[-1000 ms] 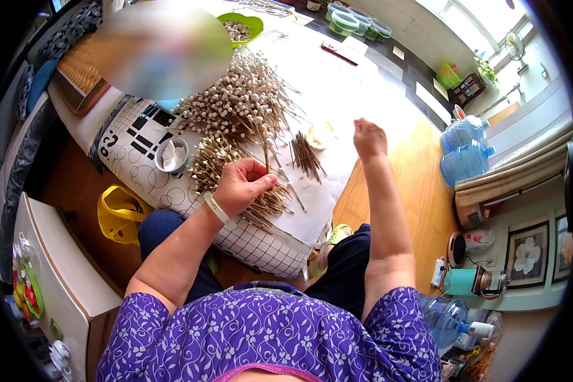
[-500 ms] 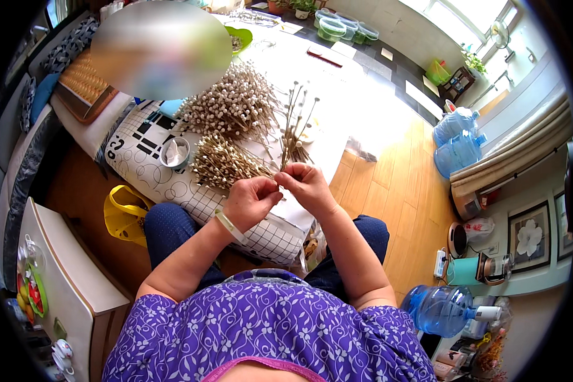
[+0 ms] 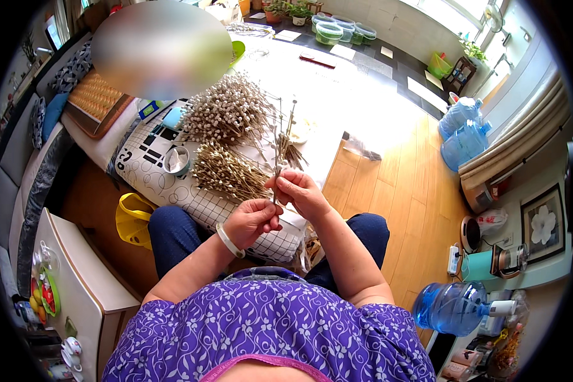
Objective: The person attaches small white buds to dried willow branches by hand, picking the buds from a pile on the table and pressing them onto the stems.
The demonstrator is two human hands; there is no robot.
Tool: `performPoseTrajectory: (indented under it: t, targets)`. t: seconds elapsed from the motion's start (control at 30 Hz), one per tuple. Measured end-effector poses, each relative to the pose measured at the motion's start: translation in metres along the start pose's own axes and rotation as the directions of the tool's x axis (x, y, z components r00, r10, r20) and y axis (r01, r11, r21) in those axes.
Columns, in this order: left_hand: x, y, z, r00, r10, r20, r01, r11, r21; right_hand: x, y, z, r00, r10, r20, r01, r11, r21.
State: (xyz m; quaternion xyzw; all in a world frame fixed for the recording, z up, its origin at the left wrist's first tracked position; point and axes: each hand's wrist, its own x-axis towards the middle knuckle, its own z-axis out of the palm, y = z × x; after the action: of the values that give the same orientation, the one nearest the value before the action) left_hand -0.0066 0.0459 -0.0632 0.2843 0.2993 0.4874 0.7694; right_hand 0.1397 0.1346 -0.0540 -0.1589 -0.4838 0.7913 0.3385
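Observation:
My right hand (image 3: 300, 195) pinches a few thin, dry brown stems (image 3: 278, 140), which stand nearly upright above its fingertips. Just below and to the left, my left hand (image 3: 251, 223) has its fingers pressed together at the stems' lower ends. A pale bracelet (image 3: 230, 241) circles my left wrist. Beyond my hands lie a large heap of dried stems with round whitish heads (image 3: 226, 108) and, nearer, a bundle with smaller pale tips (image 3: 228, 173). A few more stems (image 3: 293, 153) rest behind my right hand.
A small tub with white contents (image 3: 176, 161) stands left of the bundles on the patterned table cover (image 3: 149, 172). A yellow bag (image 3: 134, 219) is by my left knee, a white cabinet (image 3: 76, 267) at lower left. Blue water bottles (image 3: 449, 308) stand to the right.
Both hands have moved slightly down and apart, with my left hand now lower. The held stems show more of their length between and above the fingers. The view has shifted a little.

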Motion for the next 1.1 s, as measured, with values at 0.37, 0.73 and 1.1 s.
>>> performPoseTrajectory:
  t: [0.37,0.73,1.1]
  targets:
    - [0.006,-0.006,0.011,0.996,0.029,-0.079,-0.023,0.997,0.072,-0.008,0.0,-0.015,1.0,0.011,0.009,-0.01,0.993,-0.118]
    - [0.024,0.018,0.008,0.998,0.02,-0.051,0.0,0.931,0.365,0.004,-0.036,-0.022,0.96,-0.118,-0.252,-0.005,0.898,-0.439]
    - [0.022,0.031,-0.025,0.993,-0.061,0.106,0.027,0.956,0.292,0.145,-0.139,-0.177,0.813,-0.156,-0.561,-0.329,0.672,-0.663]
